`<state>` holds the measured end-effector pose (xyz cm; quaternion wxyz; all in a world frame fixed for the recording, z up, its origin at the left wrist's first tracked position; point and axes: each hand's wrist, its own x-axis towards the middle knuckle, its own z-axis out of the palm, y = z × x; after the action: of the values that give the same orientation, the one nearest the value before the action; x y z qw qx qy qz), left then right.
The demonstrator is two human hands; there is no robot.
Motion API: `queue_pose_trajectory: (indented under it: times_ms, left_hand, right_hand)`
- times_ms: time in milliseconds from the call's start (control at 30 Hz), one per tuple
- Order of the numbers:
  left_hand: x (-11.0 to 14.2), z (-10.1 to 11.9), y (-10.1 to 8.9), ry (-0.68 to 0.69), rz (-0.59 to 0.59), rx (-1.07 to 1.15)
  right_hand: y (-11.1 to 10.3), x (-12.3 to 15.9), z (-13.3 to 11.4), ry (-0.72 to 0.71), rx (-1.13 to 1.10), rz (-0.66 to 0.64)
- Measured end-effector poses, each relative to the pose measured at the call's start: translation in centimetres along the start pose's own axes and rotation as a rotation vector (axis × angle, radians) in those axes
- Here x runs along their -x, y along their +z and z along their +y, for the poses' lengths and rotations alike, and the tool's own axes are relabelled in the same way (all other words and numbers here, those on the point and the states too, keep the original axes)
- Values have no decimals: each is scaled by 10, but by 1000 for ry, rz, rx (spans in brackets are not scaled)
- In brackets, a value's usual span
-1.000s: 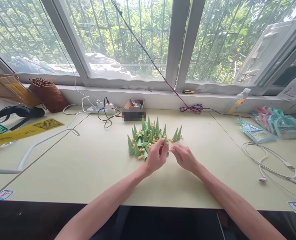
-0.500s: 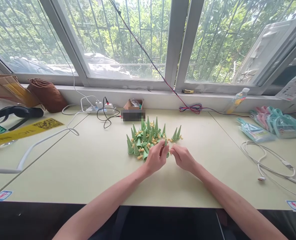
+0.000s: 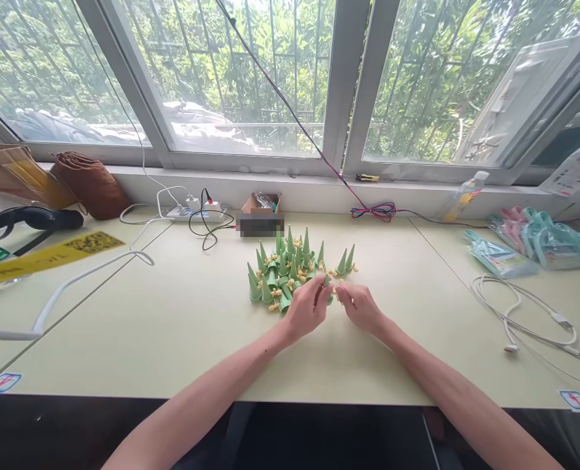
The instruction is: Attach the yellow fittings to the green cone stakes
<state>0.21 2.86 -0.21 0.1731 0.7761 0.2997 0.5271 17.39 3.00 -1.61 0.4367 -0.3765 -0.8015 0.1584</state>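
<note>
My left hand (image 3: 309, 305) is closed around a small green cone (image 3: 326, 281), its tip poking up between the fingers. Just to the right, my right hand (image 3: 361, 305) pinches at a small tan piece (image 3: 338, 285) by that cone; the fingers hide most of it. Behind and left of my hands lies a cluster of green cones (image 3: 293, 268) with tan pieces attached, some upright and some on their sides. Two more green cones (image 3: 346, 261) stand a little apart on the right.
A small cardboard box (image 3: 263, 203) and a power strip (image 3: 184, 213) lie at the back. To the right are a coiled white cable (image 3: 519, 316), a bagged teal item (image 3: 500, 253) and a bottle (image 3: 466, 196). Headphones (image 3: 35, 222) and a brown bag (image 3: 91, 186) lie left.
Both hands stay nearly in place. The cone in my left hand and my right fingertips have shifted very slightly to the right.
</note>
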Motion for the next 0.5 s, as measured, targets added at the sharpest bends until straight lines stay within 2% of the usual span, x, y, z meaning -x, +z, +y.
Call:
queue_pose_trajectory:
  times_ms: [167, 300, 400, 500]
  left_hand:
    - [-6, 6, -1, -192, 43, 146]
    - [-9, 8, -3, -309, 74, 281]
    - [-10, 7, -3, -360, 76, 360]
    - [-9, 6, -3, -355, 73, 351]
  right_hand:
    - [-3, -3, -5, 2, -13, 17]
    - [-8, -3, -8, -62, -41, 23]
    - [-9, -2, -7, -136, -47, 25]
    - [-9, -2, -6, -184, -19, 41]
